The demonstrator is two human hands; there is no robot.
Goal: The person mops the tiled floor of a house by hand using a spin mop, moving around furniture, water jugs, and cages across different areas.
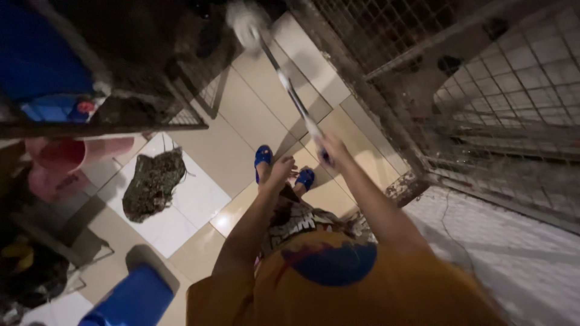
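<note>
two hands show from above, over an orange shirt point(362, 290). the right hand point(329, 148) is shut around the thin pole of a mop point(290, 90). the pole goes up and away over the pale floor tiles point(254, 115), and its blurry white head is far off at the top, near a dark gap. the left hand point(281, 169) sits lower and closer to the body. it looks loosely curled, with nothing in it that i can see, and it does not touch the pole. under the hands are two feet in blue slippers point(263, 157), standing on the tiles. a wire cage point(513, 90) stands on the right, close beside the pole. another wire cage point(121, 108) is on the left. a dark lumpy pile point(154, 184) lies on a white tile to the left of the feet. a pink tub point(66, 157) is at the left edge, and a blue thing point(130, 299) is at the bottom.
</note>
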